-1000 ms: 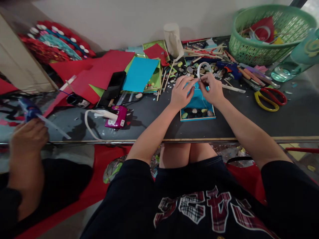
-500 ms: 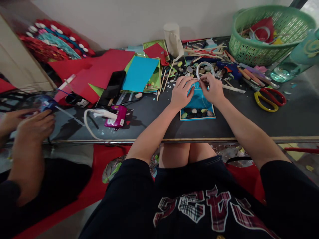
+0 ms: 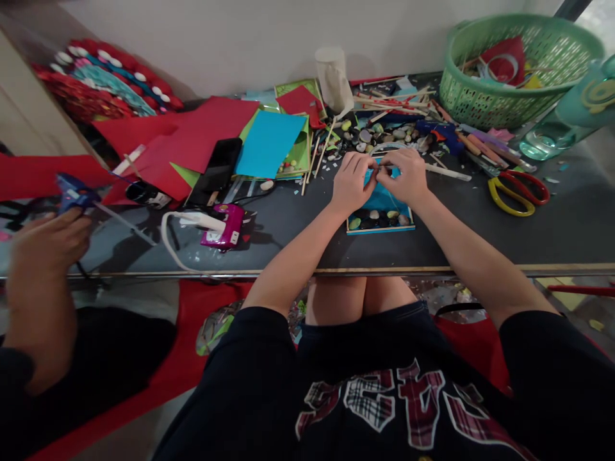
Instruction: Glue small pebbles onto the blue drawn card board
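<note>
My left hand (image 3: 353,182) and my right hand (image 3: 404,176) meet over the blue picture panel (image 3: 384,192), fingertips pinched close together. What sits between the fingertips is too small to make out. Just behind my hands shows the upper arc of a white tape roll (image 3: 394,145), tilted low and partly covered by my right hand; whether a finger still holds it I cannot tell. The panel lies flat with a thin wooden-stick border, and pebbles (image 3: 375,219) line its near edge. My hands hide its far part.
Red-and-yellow scissors (image 3: 512,200), a green basket (image 3: 509,105) and a clear bottle (image 3: 541,141) are to the right. Loose pebbles (image 3: 365,136) and sticks lie behind. Leftward are a purple power strip (image 3: 223,225), a phone (image 3: 221,165) and another person's hand with a blue glue gun (image 3: 74,192).
The white tape roll has gone from standing up above my fingers to tilted low behind them. My fingertips have drawn closer together. At left, the other person's glue gun has shifted left.
</note>
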The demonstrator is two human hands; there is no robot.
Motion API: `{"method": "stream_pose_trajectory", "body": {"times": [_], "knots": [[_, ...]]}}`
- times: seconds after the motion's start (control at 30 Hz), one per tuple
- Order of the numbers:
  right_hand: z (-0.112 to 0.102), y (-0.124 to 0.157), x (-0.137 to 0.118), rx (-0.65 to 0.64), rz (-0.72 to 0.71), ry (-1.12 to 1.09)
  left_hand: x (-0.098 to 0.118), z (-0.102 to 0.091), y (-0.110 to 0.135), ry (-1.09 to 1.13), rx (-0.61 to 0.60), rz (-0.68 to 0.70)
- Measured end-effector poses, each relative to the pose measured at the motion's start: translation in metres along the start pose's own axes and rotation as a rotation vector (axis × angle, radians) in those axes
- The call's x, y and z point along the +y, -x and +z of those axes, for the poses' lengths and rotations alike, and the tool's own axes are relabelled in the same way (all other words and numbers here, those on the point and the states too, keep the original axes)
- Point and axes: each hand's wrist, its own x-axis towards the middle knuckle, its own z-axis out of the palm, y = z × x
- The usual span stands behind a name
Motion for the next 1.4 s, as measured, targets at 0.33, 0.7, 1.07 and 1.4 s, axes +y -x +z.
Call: {"method": "stream_pose_trajectory", "body": {"times": [0.33,0.7,1.07,1.4], "knots": [[-0.011,-0.004,-0.004,0.008,0.007,-0.308,0.0,0.004,0.0,-0.152,-0.047,0.122],[-0.015,-0.007,-0.011,-0.013,0.171,-0.577,0.002,-0.004,-0.006,-0.113,-0.122,0.105],[-0.024,-0.016,0.055,0.173,0.215,-0.254,0.013,-0.008,-0.001,0.003,-0.111,0.144],[-0.055,-0.009,0.107,0.361,0.452,0.262,-0.018,0.023,0.003,0.405,-0.079,-0.344]]}}
